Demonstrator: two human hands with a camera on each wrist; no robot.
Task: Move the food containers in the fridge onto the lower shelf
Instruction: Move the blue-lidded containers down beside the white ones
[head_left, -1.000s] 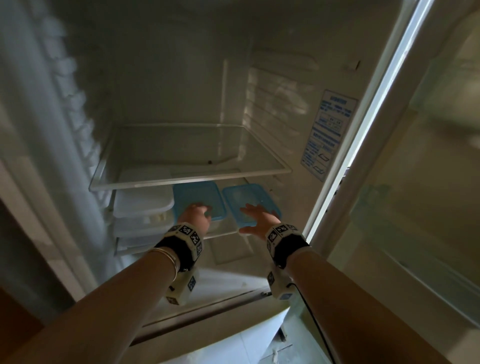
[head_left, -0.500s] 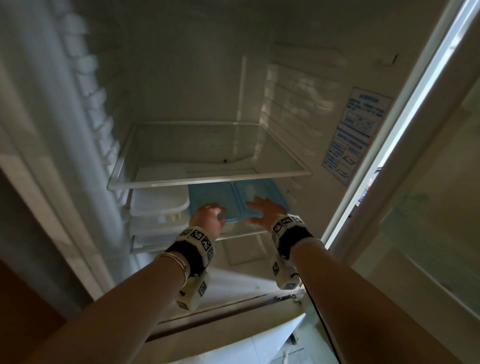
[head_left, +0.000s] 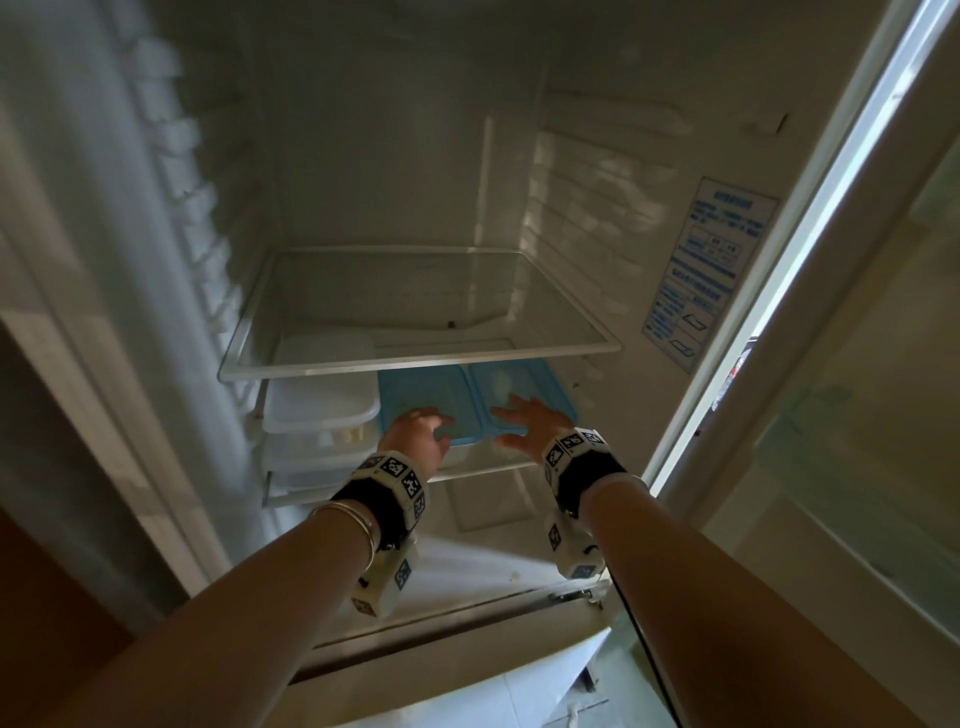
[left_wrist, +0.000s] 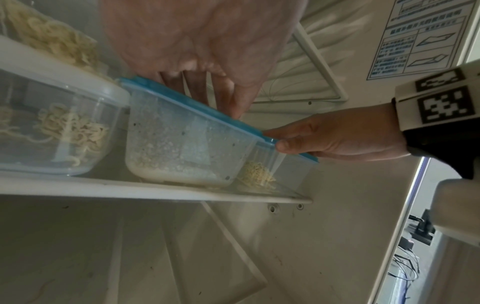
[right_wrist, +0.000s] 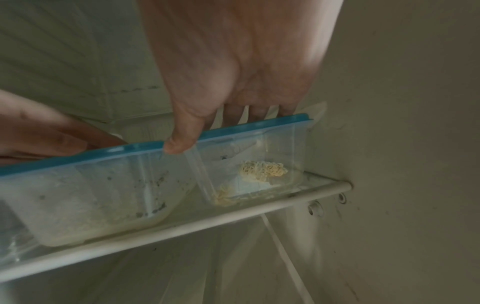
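Two clear containers with blue lids stand side by side on the glass shelf (head_left: 488, 470) under the bare upper shelf (head_left: 415, 364). My left hand (head_left: 415, 434) rests on the left one (head_left: 421, 395), which holds white grains (left_wrist: 182, 144); fingers lie over the lid, thumb at its front edge. My right hand (head_left: 524, 423) lies spread on the lid of the right one (head_left: 519, 384), which holds a small clump of noodles (right_wrist: 262, 170); its thumb (right_wrist: 179, 144) touches the lid's front edge beside the left container (right_wrist: 91, 195).
Two white-lidded containers of noodles (head_left: 322, 400) are stacked at the left of the same shelf, touching the left blue one. The fridge's right wall (head_left: 649, 415) is close to the right container. Below the shelf the fridge floor (head_left: 467, 561) shows.
Both hands have stayed on the blue lids and reached slightly further in. The two blue-lidded containers now stand tight against each other. My head has turned, shifting the view.
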